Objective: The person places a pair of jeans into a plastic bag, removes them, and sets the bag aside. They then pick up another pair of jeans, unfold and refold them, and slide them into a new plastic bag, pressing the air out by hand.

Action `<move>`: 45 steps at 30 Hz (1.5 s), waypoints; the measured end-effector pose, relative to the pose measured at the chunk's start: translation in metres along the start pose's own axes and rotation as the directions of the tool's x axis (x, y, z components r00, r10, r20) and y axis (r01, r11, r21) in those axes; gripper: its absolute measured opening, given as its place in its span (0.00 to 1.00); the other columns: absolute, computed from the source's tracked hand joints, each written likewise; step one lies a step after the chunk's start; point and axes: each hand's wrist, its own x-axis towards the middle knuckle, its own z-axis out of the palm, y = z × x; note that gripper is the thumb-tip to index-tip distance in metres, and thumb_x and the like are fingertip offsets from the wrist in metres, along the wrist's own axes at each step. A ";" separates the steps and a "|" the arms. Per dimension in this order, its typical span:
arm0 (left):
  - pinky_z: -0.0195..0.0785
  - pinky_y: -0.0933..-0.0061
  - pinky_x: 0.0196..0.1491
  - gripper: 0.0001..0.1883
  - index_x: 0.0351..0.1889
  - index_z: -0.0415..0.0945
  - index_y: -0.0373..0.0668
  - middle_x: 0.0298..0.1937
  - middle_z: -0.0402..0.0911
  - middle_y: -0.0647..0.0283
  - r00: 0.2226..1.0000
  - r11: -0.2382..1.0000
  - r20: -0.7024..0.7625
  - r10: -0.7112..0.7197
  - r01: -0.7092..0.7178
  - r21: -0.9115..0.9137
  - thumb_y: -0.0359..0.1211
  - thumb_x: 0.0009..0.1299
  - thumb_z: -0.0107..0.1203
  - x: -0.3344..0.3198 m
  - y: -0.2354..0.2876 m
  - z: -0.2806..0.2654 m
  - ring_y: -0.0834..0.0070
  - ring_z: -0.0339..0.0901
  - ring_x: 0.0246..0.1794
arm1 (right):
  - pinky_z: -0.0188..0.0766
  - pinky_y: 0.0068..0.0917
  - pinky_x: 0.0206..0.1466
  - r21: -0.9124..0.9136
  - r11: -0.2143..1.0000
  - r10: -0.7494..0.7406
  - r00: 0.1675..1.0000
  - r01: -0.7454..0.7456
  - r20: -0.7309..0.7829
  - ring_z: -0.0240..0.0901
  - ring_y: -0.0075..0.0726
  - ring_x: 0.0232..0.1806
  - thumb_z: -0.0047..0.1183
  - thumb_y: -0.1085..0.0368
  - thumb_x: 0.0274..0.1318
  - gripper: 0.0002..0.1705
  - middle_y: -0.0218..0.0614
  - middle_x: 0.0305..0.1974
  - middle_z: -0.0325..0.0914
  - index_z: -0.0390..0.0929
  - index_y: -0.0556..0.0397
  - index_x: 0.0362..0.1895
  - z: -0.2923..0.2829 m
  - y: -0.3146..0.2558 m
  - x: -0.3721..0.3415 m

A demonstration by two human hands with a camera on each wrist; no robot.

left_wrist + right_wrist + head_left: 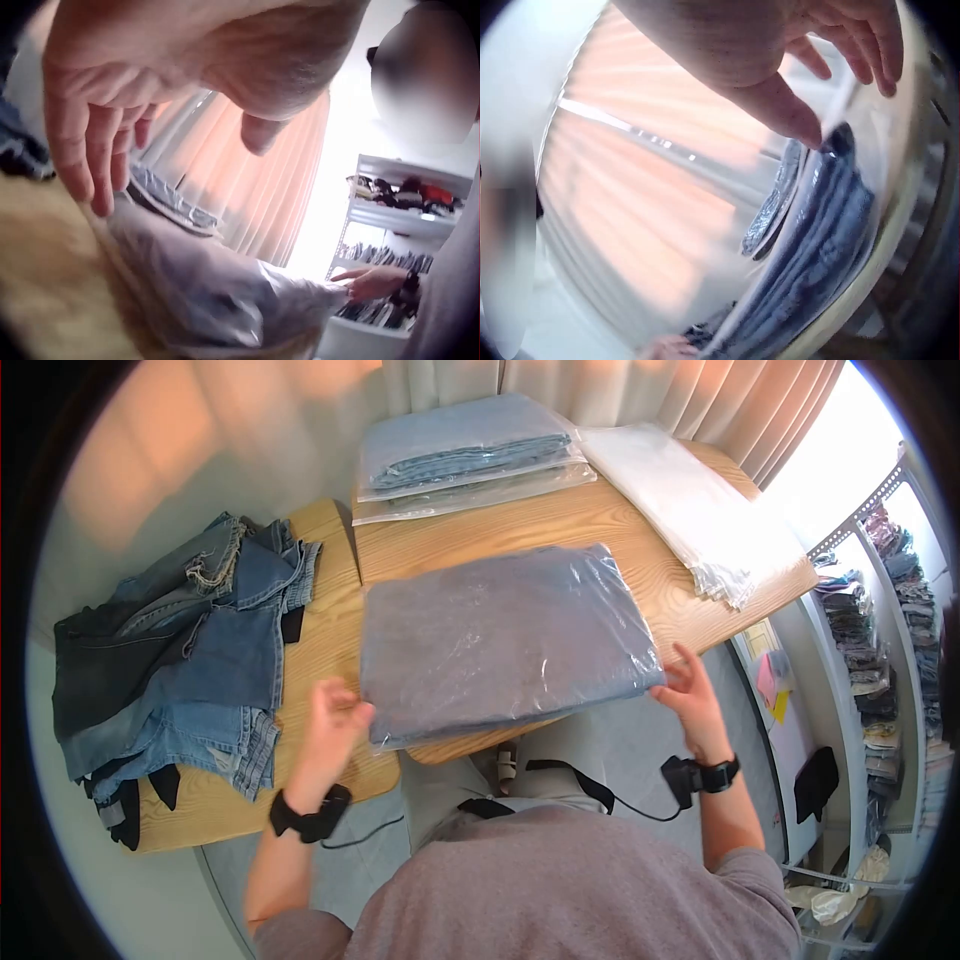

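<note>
A folded denim garment in a clear plastic bag [500,640] lies flat at the table's front edge; its layered blue folds [810,240] show in the right wrist view. At its front left corner is the left hand [338,725], fingers loosely bent, seemingly holding nothing. The left wrist view shows that left hand [172,67] with thumb and fingers apart above the bag [202,277]. By the right front corner the right hand [692,700] has its thumb at the bag's edge and fingers spread; in the right wrist view the right hand [780,60] is uncurled.
Loose jeans [200,650] are heaped on the left table part. Bagged folded garments [470,450] are stacked at the back, beside a pile of clear plastic bags [680,510]. Shelves with folded clothes [860,680] stand at the right. A curtain [660,395] hangs behind the table.
</note>
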 end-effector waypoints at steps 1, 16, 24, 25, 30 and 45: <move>0.61 0.67 0.58 0.33 0.61 0.57 0.39 0.56 0.67 0.55 0.963 0.938 -0.060 0.262 -0.239 0.250 0.46 0.64 0.57 -0.003 0.021 -0.009 0.66 0.65 0.59 | 0.62 0.28 0.57 -0.247 0.966 -0.094 0.995 0.080 -0.043 0.67 0.33 0.54 0.57 0.74 0.48 0.34 0.41 0.57 0.66 0.62 0.53 0.62 -0.008 -0.008 0.001; 0.32 0.36 0.66 0.36 0.68 0.56 0.59 0.73 0.47 0.56 0.599 -0.006 0.779 0.182 -0.792 0.610 0.65 0.66 0.33 0.081 0.049 0.044 0.52 0.41 0.73 | 0.42 0.66 0.65 -0.466 0.069 0.040 0.464 0.882 0.885 0.40 0.56 0.71 0.40 0.36 0.57 0.34 0.37 0.70 0.46 0.55 0.22 0.67 0.052 -0.036 0.070; 0.33 0.41 0.67 0.33 0.67 0.58 0.64 0.72 0.49 0.61 0.652 0.092 0.748 0.124 -0.758 0.646 0.62 0.65 0.39 0.084 0.057 0.048 0.58 0.44 0.73 | 0.39 0.68 0.64 -0.469 0.163 0.091 0.460 0.868 0.883 0.39 0.55 0.71 0.36 0.31 0.56 0.33 0.36 0.70 0.48 0.60 0.21 0.65 0.053 -0.035 0.079; 0.33 0.41 0.67 0.33 0.67 0.58 0.64 0.72 0.50 0.61 0.656 0.091 0.745 0.120 -0.755 0.650 0.62 0.65 0.39 0.084 0.057 0.048 0.58 0.44 0.73 | 0.39 0.68 0.64 -0.468 0.165 0.095 0.459 0.868 0.884 0.39 0.54 0.71 0.35 0.31 0.56 0.33 0.36 0.70 0.48 0.60 0.21 0.64 0.053 -0.035 0.079; 0.32 0.42 0.67 0.33 0.67 0.58 0.64 0.72 0.50 0.61 0.655 0.102 0.746 0.121 -0.756 0.647 0.61 0.65 0.40 0.085 0.058 0.048 0.59 0.43 0.73 | 0.39 0.68 0.64 -0.472 0.169 0.095 0.463 0.865 0.881 0.39 0.53 0.72 0.37 0.32 0.56 0.33 0.36 0.70 0.48 0.60 0.22 0.65 0.055 -0.038 0.079; 0.66 0.77 0.50 0.22 0.56 0.68 0.36 0.47 0.78 0.59 0.938 0.958 0.227 0.263 -0.281 0.050 0.38 0.68 0.54 0.053 0.067 -0.001 0.77 0.74 0.47 | 0.66 0.27 0.51 -0.365 0.873 -0.228 0.933 0.322 0.278 0.70 0.32 0.48 0.54 0.61 0.56 0.20 0.39 0.52 0.72 0.72 0.55 0.52 0.012 -0.030 0.040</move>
